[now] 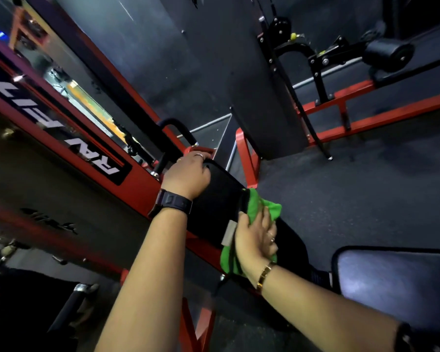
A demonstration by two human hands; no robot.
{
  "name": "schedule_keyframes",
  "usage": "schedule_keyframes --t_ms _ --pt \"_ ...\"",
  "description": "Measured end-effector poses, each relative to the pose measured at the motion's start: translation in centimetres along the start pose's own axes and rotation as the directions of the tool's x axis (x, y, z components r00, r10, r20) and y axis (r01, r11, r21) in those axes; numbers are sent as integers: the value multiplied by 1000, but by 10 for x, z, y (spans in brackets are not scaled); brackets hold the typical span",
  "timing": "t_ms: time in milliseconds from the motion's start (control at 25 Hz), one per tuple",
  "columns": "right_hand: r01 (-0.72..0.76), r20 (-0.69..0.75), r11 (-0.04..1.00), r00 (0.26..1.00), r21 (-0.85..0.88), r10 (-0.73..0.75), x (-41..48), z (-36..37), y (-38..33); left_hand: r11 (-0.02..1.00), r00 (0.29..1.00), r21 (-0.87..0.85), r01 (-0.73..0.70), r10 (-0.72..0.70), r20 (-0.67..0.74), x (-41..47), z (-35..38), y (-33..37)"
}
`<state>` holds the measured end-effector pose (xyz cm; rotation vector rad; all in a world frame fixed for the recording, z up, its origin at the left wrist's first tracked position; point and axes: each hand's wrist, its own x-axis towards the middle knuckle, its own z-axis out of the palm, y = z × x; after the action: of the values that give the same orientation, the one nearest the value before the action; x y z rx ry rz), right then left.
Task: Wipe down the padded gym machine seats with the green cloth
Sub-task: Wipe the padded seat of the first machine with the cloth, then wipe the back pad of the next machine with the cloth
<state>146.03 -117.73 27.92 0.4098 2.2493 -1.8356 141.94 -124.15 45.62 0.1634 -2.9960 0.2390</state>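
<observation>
**Forearms low in frame, cloth flat on the pad**

Both bare forearms come up from the bottom edge. I log the hands first.

- Left hand [187, 177], dark watch [173, 201] at the wrist: fingers curled over the far top edge of the black pad [219, 199] at frame centre, gripping it. One finger wears a ring.
- Right hand [255, 240], gold bracelet [263, 275]: fingers straight and close together, palm flat, pressing the green cloth [262, 207] against the pad's right-hand side.
- Cloth: soft and bunched, with folds showing above the fingertips and below the heel of the hand.
- Pad: smooth matte black with rounded corners and a pale label [228, 232] beside the right thumb.
- Red square-tube frame [249, 158] just behind the pad.
- Lower right: second pad [396, 280], grey-blue sheen, dark rounded rim, well apart from both hands.
- Upper right: black cylindrical roller [389, 54] on a black bracket.
- Floor [366, 199]: dark, speckled, and I read it as rubber.
</observation>
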Motion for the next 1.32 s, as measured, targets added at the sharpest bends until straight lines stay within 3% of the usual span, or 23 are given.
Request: schedule_keyframes --t_ms 160,320,400,480,560,640,760,880,1000,1160,1240,1320 --pt "260 96 965 962 -38 -256 -19 -2 -72 999 1000 -40 -14 14 2 0 -1 -2" --pt "417 152 908 900 -32 -408 -16 -8 -95 964 999 -262 50 -53 -6 -2 -1 -10" --pt "483 183 876 861 -1 -475 -13 -14 -102 891 993 -446 80 -110 -43 -5 -2 -14" --pt "484 206 866 841 123 -500 -9 -21 -115 757 976 -641 126 -212 -58 -9 -3 -14" --pt "476 215 841 820 256 -530 -4 -30 -129 662 958 -730 172 -285 -33 -12 -5 -13" --pt "566 266 764 720 310 -642 -2 -43 -137 538 944 -822 186 -330 -2 -19 -11 -7" --pt "766 393 595 482 244 -783 -7 -64 -140 258 927 -965 43 -370 -58 -34 -17 8" --pt "912 414 390 307 130 -857 5 -71 -132 117 881 -989 -95 -451 -138 -50 -12 18" --pt "957 463 274 202 94 -863 17 -72 -130 -2 774 -988 -155 -622 -120 -71 -13 34" --pt "893 476 306 122 331 -871 17 -75 -132 -208 642 -963 -173 -765 50 -92 -12 42" --pt "812 439 374 165 448 -883 14 -74 -137 -221 568 -960 -172 -819 86 -107 -13 45" --pt "672 536 531 229 517 -812 5 -74 -142 -245 491 -947 -207 -863 116 -129 -17 52"
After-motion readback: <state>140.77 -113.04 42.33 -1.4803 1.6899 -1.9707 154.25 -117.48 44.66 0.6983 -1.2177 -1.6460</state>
